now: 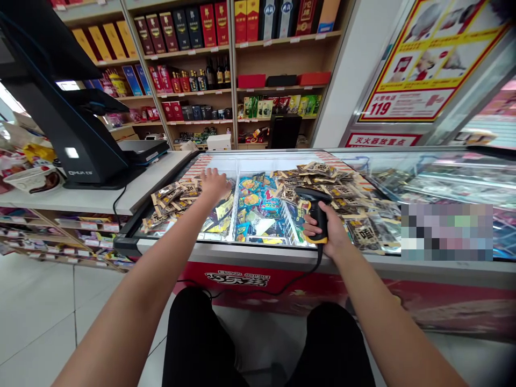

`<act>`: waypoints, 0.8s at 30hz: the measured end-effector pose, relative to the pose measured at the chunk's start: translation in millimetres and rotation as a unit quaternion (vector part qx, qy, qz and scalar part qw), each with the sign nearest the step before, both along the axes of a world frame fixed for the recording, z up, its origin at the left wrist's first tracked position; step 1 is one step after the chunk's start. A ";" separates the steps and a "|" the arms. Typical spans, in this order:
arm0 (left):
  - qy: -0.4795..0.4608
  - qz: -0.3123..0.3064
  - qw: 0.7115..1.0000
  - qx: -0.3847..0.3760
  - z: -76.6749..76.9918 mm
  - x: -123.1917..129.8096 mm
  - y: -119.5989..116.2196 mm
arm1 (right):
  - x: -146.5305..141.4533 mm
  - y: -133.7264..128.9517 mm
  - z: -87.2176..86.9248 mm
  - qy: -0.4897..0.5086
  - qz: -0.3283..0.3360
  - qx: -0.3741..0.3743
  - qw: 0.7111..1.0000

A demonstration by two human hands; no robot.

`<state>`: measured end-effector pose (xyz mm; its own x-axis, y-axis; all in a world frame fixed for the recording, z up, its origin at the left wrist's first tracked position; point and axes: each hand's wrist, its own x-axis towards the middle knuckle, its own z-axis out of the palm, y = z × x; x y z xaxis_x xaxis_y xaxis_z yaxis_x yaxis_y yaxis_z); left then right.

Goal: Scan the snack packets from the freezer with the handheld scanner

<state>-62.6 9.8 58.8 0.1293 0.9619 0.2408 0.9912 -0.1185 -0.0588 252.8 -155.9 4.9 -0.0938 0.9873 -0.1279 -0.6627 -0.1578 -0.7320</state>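
Observation:
My right hand is wrapped round the grip of a black and yellow barcode scanner. Its head points left, over the glass top of a chest freezer. My left hand reaches forward over the freezer's left part, palm down with fingers spread, holding nothing. Close beside it lies a heap of small brown and clear snack packets. A larger pile of similar packets spreads on the glass right of the scanner. Blue packets show through the glass, between white wire dividers.
A black checkout terminal stands on a white counter at left. Shelves with boxes and bottles rise behind the freezer. The scanner's black cable hangs down the freezer's front. A fire notice is at upper right.

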 end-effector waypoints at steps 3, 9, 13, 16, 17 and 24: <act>-0.054 -0.187 0.979 -0.054 -20.5 58.4 -16.4 | 0.7 -1.6 1.5 0.018 -0.014 0.003 1.000; -0.071 -0.362 0.926 -0.082 -49.1 139.1 -18.3 | 0.0 -2.5 3.1 0.047 -0.022 -0.012 0.999; -0.070 -0.354 0.932 -0.040 -54.3 150.8 -12.1 | -1.8 -2.3 4.1 0.055 -0.033 -0.024 0.998; -0.062 -0.345 0.937 -0.010 -55.9 146.6 -13.3 | -1.9 -2.7 4.2 0.059 -0.035 -0.021 0.997; -0.066 -0.335 0.940 -0.006 -55.9 143.7 -13.8 | -1.7 -2.8 4.0 0.058 -0.035 -0.018 0.998; -0.351 -0.191 0.916 -0.041 -47.0 110.9 2.7 | 0.2 -2.6 2.8 0.052 -0.035 -0.012 0.998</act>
<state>48.3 12.5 11.8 0.3019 0.8974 0.3219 0.6662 -0.4401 0.6020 252.9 -158.5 7.7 -0.0382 0.9889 -0.1438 -0.7454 -0.1240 -0.6550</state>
